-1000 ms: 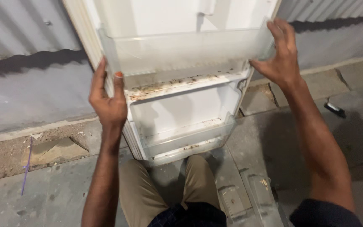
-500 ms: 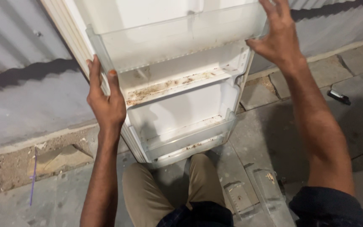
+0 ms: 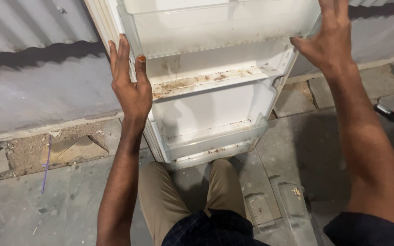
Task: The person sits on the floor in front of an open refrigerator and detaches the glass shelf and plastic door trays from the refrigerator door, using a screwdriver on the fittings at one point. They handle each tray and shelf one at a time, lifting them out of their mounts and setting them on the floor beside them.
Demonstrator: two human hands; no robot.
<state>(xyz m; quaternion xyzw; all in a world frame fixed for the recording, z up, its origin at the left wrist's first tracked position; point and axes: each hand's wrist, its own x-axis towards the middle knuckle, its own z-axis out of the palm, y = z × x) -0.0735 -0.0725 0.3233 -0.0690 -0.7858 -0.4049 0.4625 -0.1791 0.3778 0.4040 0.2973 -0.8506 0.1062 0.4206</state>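
The left hand (image 3: 131, 84), at 9 o'clock, has lifted off the clear door shelf (image 3: 215, 27), grip spread flat. The right hand (image 3: 329, 38) at 2 o'clock has slid higher, fingers loosely spread against the shelf's end.

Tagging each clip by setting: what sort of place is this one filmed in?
Probably an outdoor yard or a rough work area rather than a kitchen. A detached white fridge door leans against a corrugated metal wall, and it stands on cracked concrete paving. Both hands, left and right, steady its sides.
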